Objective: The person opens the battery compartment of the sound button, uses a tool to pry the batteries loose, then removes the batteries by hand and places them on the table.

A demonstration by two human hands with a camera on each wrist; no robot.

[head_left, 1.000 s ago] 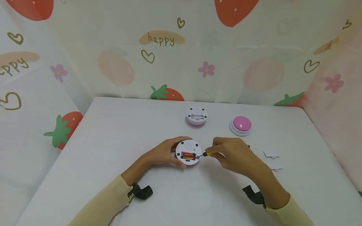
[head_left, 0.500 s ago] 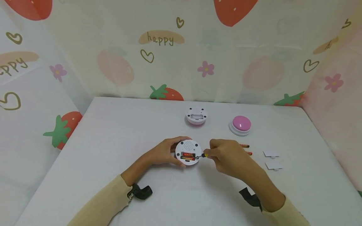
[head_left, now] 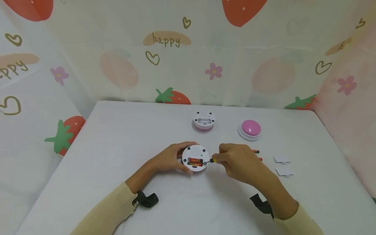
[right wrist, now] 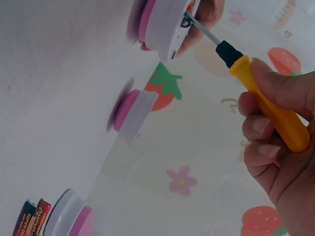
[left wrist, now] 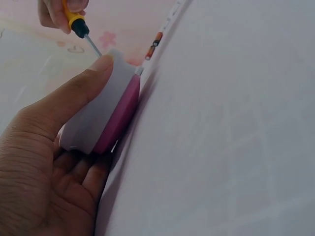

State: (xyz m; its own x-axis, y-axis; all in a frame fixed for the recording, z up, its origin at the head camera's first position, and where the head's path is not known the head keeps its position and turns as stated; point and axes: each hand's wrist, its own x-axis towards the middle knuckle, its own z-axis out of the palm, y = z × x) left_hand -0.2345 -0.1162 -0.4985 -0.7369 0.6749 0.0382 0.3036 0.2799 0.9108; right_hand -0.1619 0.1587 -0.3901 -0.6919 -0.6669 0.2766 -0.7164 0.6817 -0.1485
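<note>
In the head view my left hand [head_left: 171, 159] grips a round white push-button device [head_left: 196, 152], turned underside up, by its side. Its pink dome faces down in the left wrist view. Two red and black batteries [head_left: 195, 162] lie in its uncovered compartment. My right hand [head_left: 242, 162] holds a yellow-handled screwdriver [right wrist: 268, 105], thumb and fingers around the handle in the right wrist view. The metal shaft [right wrist: 204, 29] slants to the device, its tip at the right end of the battery compartment.
Behind stands another upturned device [head_left: 204, 120] with a bare battery slot. A pink-topped button [head_left: 250, 128] sits upright at back right. Loose batteries [head_left: 256, 151] show partly behind my right hand. Farther right lie two white battery covers [head_left: 282, 159].
My right hand first shifted slightly, bringing the loose batteries and both covers into fuller view. The screwdriver tip stays at the compartment's right end. My left hand keeps its hold.
</note>
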